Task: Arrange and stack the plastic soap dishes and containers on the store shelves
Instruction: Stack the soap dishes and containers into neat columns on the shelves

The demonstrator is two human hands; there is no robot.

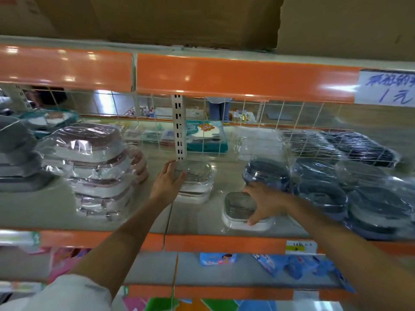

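The right hand's fingers (pixel 252 194) are spread and curled over the far edge of a single wrapped soap dish (pixel 242 212), with the thumb hooked on its near right corner, so the right hand (pixel 265 202) clamps the dish from above. The dish is grey with a white base and sits flat on the shelf (pixel 197 221), just right of centre near the front lip; the grip looks suited to lifting or sliding it toward a pile.

The left hand (pixel 168 180) is held nearly flat, fingers together and straight, pressed against the left side of a short stack of clear-wrapped dishes (pixel 196 180) at about 11 o'clock from the single dish. Judging by the pose, it is steadying that stack so it will not slide on its slippery film (the wrapping blurs the exact contact).

Outward from there: at 9 o'clock of the left hand stands a taller stack of pink-and-white dishes (pixel 96 169), leaning slightly. At 3 o'clock of the right hand lie heaps of dark blue round containers (pixel 323 189), loosely overlapped, not squared up. A wire grid backs the shelf, and an orange price strip (pixel 224 243) runs along its front edge at 6 o'clock.
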